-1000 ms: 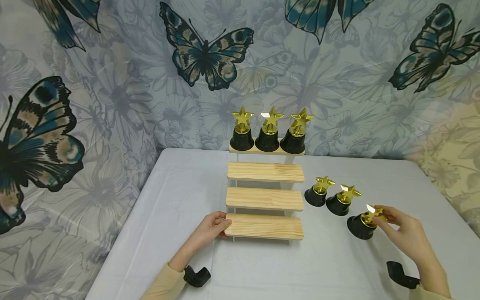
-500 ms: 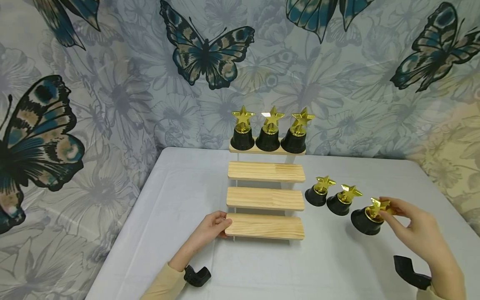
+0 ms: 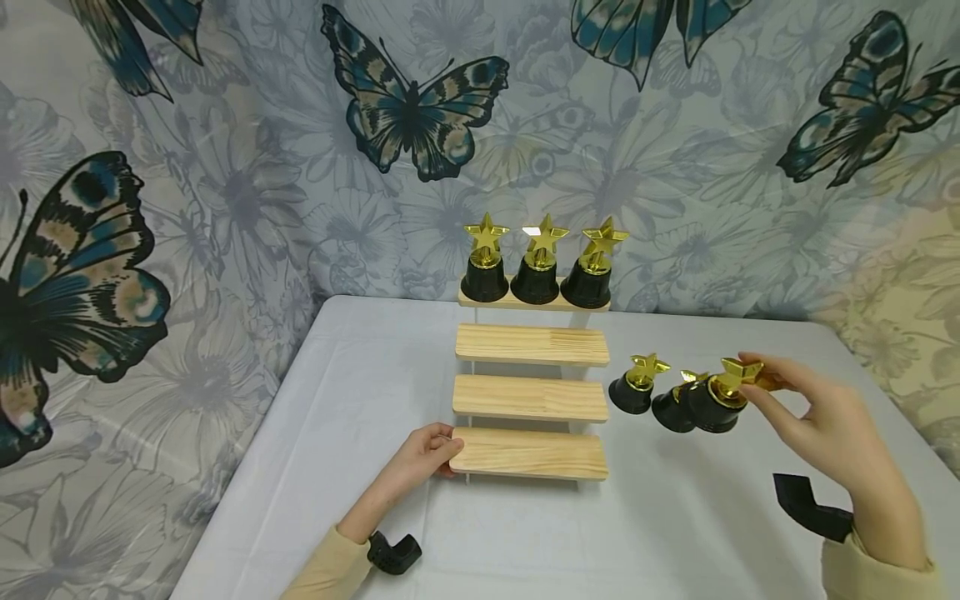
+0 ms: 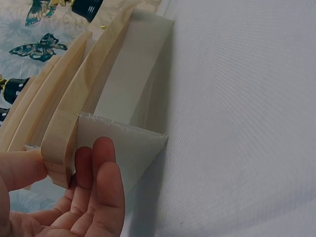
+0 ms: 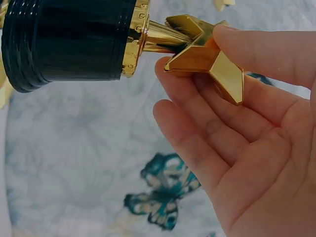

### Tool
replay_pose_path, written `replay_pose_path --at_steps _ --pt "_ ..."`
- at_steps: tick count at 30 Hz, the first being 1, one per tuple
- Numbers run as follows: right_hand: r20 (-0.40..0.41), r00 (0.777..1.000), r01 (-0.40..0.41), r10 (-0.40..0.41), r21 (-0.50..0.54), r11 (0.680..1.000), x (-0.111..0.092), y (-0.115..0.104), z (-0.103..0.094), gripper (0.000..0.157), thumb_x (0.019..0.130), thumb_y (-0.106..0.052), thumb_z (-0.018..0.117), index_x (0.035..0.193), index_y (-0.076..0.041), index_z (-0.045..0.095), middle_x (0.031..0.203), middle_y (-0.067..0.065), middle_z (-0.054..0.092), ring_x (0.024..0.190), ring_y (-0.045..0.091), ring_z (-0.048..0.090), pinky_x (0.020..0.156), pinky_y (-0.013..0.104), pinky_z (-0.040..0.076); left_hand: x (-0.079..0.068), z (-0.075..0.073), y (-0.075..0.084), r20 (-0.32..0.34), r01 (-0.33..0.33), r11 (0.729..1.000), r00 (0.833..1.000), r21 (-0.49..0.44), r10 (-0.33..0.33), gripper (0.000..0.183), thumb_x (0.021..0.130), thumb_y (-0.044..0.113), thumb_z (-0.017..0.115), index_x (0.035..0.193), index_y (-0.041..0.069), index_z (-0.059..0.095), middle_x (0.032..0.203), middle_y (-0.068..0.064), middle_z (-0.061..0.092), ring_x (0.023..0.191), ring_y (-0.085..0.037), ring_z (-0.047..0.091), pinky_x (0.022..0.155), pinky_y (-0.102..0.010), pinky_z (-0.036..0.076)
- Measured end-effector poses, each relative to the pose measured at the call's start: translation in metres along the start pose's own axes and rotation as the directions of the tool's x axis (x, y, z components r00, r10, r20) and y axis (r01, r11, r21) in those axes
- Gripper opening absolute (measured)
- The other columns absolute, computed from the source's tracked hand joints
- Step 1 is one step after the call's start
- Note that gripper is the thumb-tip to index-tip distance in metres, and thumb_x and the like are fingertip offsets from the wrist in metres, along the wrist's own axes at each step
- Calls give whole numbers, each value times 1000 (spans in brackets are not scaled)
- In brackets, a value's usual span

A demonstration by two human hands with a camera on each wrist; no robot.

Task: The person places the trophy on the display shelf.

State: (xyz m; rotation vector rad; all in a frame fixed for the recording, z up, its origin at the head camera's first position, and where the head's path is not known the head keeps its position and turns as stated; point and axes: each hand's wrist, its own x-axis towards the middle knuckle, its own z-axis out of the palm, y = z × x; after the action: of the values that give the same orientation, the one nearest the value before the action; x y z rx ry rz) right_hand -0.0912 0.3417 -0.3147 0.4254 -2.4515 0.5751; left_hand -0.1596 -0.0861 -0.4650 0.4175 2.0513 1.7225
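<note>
A tiered wooden display stand point(image 3: 529, 455) stands mid-table. My left hand point(image 3: 424, 450) grips the left end of its lowest shelf; in the left wrist view the thumb point(image 4: 22, 169) lies on top and the fingers curl beneath. My right hand point(image 3: 821, 417) pinches a star trophy point(image 3: 717, 404) by its gold star, holding it raised and tilted. The right wrist view shows the star point(image 5: 207, 54) between thumb and fingers, its black base point(image 5: 69, 42) pointing left. Behind it, a second star trophy point(image 3: 672, 410) is partly hidden.
Another star trophy point(image 3: 630, 393) stands right of the stand. Along the top shelf are three star trophies point(image 3: 535, 282) in a row. White cloth covers the table point(image 3: 360, 367). A butterfly-patterned fabric backdrop point(image 3: 262, 208) rises behind and at the left.
My right hand has lifted the nearest trophy off the table and moved it away from me, so it now overlaps the middle one. The left hand has stayed on the shelf.
</note>
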Motion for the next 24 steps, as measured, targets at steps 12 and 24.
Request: replay_pose_path --at_steps 12,24 --pt "71 990 124 -125 16 992 54 -26 5 50 70 8 75 116 -9 64 85 -9 63 83 -13 49 61 12 40 -1 0 2 2 -4 1000 1000 -4 4 45 96 22 53 121 -15 44 96 -19 65 74 -20 64 69 -34 53" --pt "135 961 217 -243 181 959 97 -50 32 46 75 8 71 118 -5 62 103 1 66 88 -1 56 78 12 41 -1 0 2 2 -6 1000 1000 -18 6 43 96 21 52 119 -15 44 93 -17 66 73 -19 63 69 -37 53"
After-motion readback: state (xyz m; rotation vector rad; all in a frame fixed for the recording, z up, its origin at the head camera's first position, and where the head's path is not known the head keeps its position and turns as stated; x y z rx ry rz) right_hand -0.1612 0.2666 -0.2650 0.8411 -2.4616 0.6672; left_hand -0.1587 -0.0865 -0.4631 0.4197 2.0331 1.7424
